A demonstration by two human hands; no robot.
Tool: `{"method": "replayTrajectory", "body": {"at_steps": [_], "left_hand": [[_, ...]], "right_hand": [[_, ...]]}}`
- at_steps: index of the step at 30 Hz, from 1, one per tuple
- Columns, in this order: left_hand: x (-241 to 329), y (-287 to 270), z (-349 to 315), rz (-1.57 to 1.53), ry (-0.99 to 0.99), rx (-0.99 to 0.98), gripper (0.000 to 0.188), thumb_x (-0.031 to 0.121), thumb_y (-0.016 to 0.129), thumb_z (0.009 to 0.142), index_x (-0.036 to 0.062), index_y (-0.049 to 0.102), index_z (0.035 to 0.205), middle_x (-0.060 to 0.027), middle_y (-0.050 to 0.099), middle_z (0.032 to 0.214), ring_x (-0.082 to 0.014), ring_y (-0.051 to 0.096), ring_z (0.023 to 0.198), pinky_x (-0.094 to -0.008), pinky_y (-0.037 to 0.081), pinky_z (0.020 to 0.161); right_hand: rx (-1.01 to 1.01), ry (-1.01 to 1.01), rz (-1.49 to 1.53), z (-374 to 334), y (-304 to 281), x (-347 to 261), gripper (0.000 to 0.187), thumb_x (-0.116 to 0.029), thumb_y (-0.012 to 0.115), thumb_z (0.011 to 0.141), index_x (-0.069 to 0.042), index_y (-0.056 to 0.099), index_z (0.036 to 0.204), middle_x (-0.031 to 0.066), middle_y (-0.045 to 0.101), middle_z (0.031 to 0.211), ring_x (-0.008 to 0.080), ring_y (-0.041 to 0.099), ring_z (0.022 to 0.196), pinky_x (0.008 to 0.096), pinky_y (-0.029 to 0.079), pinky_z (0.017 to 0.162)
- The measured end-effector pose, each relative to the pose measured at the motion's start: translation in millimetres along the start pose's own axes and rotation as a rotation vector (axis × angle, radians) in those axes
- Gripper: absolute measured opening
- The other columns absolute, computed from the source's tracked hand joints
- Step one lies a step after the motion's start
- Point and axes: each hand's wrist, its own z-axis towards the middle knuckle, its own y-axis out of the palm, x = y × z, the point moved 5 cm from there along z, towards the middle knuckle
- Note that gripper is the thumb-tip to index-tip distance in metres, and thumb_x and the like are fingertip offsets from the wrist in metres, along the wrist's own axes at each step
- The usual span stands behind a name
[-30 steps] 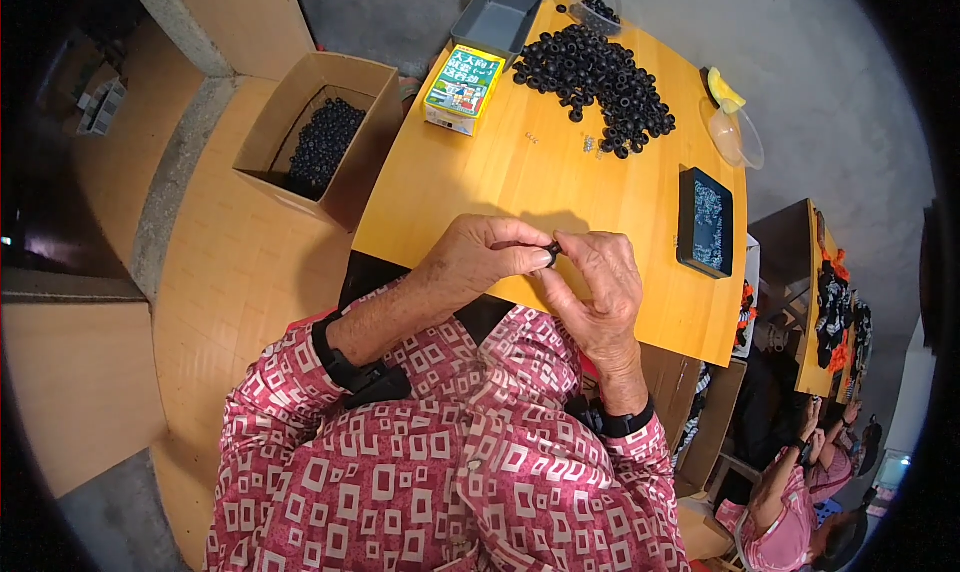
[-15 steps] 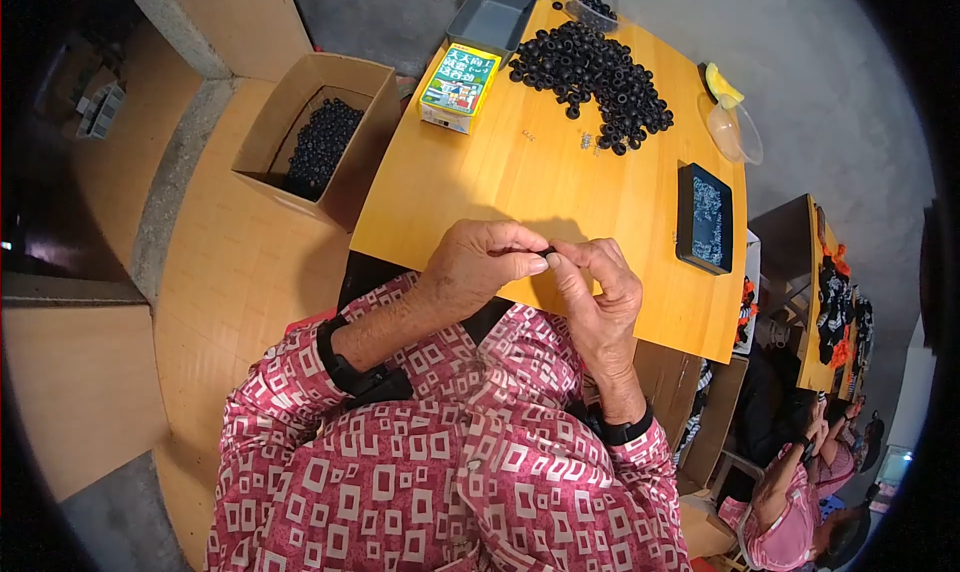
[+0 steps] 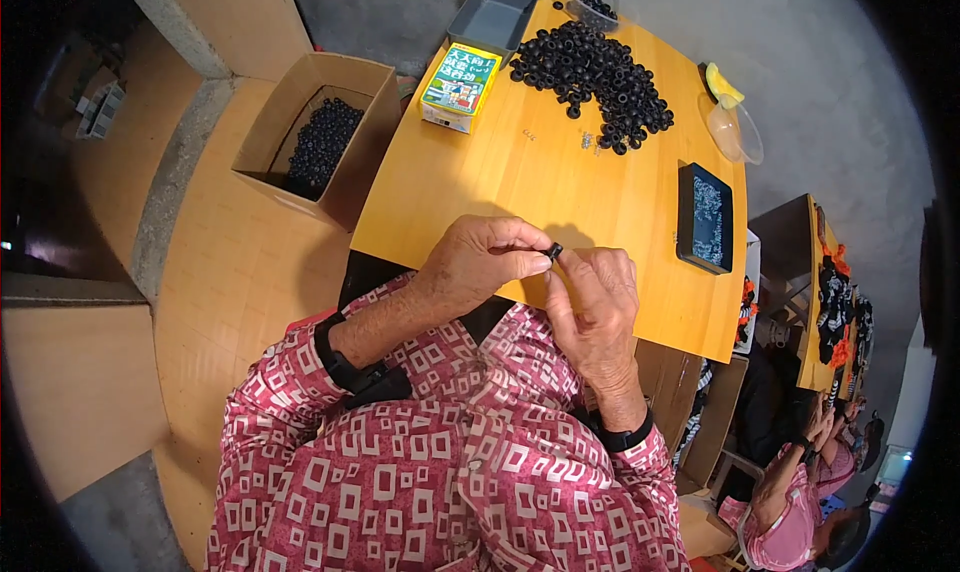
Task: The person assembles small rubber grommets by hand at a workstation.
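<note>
My left hand [image 3: 480,264] and my right hand [image 3: 592,307] meet over the near edge of the orange table [image 3: 500,187]. Between their fingertips they pinch one small black ring [image 3: 554,251]. The left fingers curl around it from the left; the right thumb and forefinger press it from the right. A heap of the same black rings [image 3: 595,72] lies at the far side of the table, well beyond both hands.
A cardboard box [image 3: 312,137] with black rings stands left of the table. On the table are a green-yellow carton [image 3: 459,85], a grey tray [image 3: 495,14], a black tray of small metal parts [image 3: 706,217] and a clear dish [image 3: 737,132]. Other people work at the lower right [image 3: 800,492].
Both hands stay together at the table's near edge; fingers have shifted slightly around the black ring. Nothing else has moved.
</note>
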Motion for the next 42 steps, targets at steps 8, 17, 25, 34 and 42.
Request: {"method": "replayTrajectory", "body": {"at_steps": [8,17,25,34,42], "left_hand": [[2,4,3,-0.04,-0.098,-0.063,0.018,0.01,0.064,0.089,-0.001,0.067,0.104,-0.0045,0.068,0.096,-0.0108,0.063,0.091,-0.0245,0.05,0.083],[-8,-5,2,-0.087,-0.114,0.014,0.016,0.008,0.063,0.09,-0.0026,0.065,0.102,-0.0058,0.068,0.094,-0.0126,0.065,0.09,-0.0259,0.051,0.085],[-1,-20,6,-0.072,-0.07,0.148,0.018,0.009,0.064,0.09,-0.0029,0.064,0.104,-0.0071,0.067,0.097,-0.0144,0.066,0.091,-0.0267,0.052,0.086],[-4,-22,4,-0.139,-0.08,0.157,0.019,0.009,0.064,0.09,-0.0022,0.064,0.105,-0.008,0.068,0.098,-0.0158,0.067,0.092,-0.028,0.053,0.087],[1,-20,4,-0.124,-0.041,0.136,0.018,0.008,0.064,0.09,-0.0011,0.064,0.105,-0.0075,0.068,0.098,-0.0152,0.066,0.094,-0.0275,0.052,0.089]], "right_hand": [[-0.014,0.035,0.048,1,-4,15,0.02,0.0,0.062,0.081,0.003,0.066,0.1,0.0139,0.063,0.087,0.0258,0.06,0.079,0.0367,0.048,0.072],[0.008,0.259,0.194,33,7,62,0.022,-0.002,0.059,0.087,0.005,0.064,0.107,0.0191,0.065,0.096,0.0315,0.065,0.089,0.0339,0.051,0.08],[-0.141,-0.045,-0.299,34,57,81,0.043,-0.016,0.063,0.089,0.003,0.054,0.127,0.0255,0.05,0.133,0.0414,0.044,0.128,0.0428,0.039,0.106],[0.106,0.125,-0.26,50,18,111,0.02,-0.007,0.066,0.084,0.001,0.067,0.103,0.0163,0.064,0.1,0.0326,0.059,0.094,0.0401,0.05,0.082],[0.001,0.093,-0.298,49,26,125,0.018,-0.009,0.067,0.083,-0.002,0.068,0.099,0.0144,0.063,0.099,0.0328,0.058,0.09,0.0402,0.049,0.08]]}}
